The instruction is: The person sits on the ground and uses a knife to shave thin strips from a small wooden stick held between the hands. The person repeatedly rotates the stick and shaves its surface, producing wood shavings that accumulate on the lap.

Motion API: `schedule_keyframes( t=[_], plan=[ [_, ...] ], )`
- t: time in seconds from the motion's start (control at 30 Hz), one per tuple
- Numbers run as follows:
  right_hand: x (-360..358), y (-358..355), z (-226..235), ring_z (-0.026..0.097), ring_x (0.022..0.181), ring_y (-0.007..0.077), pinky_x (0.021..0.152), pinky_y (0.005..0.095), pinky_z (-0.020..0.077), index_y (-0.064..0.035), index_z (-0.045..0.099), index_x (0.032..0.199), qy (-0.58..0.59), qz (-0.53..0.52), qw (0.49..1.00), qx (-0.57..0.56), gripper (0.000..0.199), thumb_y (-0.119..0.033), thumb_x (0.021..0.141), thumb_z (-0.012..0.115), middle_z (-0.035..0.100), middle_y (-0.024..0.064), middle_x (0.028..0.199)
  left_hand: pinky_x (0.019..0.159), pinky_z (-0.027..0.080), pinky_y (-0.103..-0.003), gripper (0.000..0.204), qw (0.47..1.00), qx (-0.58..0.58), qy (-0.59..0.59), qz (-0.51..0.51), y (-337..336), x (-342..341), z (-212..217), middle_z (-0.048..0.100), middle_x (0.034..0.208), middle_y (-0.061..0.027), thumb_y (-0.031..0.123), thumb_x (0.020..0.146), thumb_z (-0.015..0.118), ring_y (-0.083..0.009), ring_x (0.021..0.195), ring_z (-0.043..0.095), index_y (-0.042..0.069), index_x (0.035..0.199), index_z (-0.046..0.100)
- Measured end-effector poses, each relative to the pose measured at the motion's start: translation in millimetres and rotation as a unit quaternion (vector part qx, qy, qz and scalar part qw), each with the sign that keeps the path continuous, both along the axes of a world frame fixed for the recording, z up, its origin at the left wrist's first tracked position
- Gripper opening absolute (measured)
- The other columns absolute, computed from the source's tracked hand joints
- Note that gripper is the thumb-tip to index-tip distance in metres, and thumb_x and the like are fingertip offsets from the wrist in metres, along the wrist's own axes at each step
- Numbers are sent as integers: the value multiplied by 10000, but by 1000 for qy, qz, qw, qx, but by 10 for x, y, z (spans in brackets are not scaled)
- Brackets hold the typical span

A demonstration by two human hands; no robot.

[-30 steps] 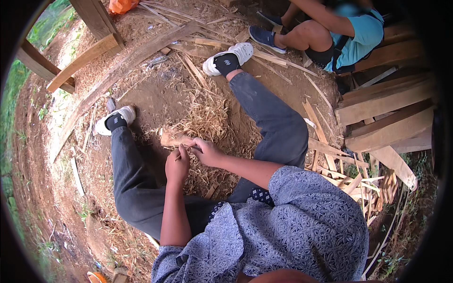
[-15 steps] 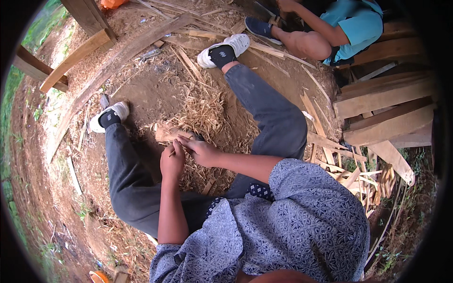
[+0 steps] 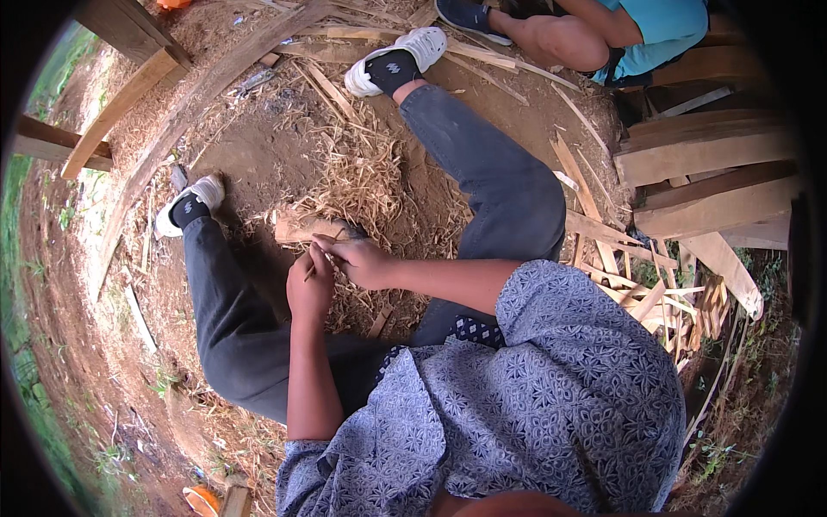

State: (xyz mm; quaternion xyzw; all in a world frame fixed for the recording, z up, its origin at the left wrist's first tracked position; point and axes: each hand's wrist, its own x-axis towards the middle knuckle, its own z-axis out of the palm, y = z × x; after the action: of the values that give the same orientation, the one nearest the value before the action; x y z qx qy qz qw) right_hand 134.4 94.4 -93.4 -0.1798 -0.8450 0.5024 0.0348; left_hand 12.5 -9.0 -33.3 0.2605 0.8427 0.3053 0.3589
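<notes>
My hands meet in front of me, between my spread legs. My left hand is closed around a thin wooden stick, whose short end shows at the fingers. My right hand comes in from the right with its fingers pinched together against the left fingertips. A thin sliver sticks up beyond the right fingers and looks like part of the same stick; the fingers hide the middle. Just past the hands a pale wooden block lies on the ground, with a dark patch at its right end.
Wood shavings are heaped beyond the block. A long curved plank lies at the far left. Stacked boards and a pile of offcuts are on the right. Another person in a turquoise shirt sits at the far right.
The view has shifted slightly, so the ground, the block and the other person sit higher in the picture. My hands stay together, with the stick still in the left.
</notes>
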Motion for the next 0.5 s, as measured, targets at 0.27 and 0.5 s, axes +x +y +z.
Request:
schedule_keyframes(
  t=[0.27,0.5],
  plan=[
    [17,-80,6,608,1259,347,1042,418,494,-39,344,1576,53,-3,999,0,694,16,893,456,547,207,1451,562,455,-406,502,997,74,-18,3,-75,22,-183,611,627,-173,340,1093,458,-243,536,578,-40,832,656],
    [-38,-35,140,579,1308,323,1078,429,476,-69,431,1539,-75,37,996,-4,640,-49,900,451,537,154,1499,575,440,-385,565,998,45,-28,17,-115,124,-197,549,589,-88,388,1106,412,-180,554,533,-8,752,604]
  ],
)
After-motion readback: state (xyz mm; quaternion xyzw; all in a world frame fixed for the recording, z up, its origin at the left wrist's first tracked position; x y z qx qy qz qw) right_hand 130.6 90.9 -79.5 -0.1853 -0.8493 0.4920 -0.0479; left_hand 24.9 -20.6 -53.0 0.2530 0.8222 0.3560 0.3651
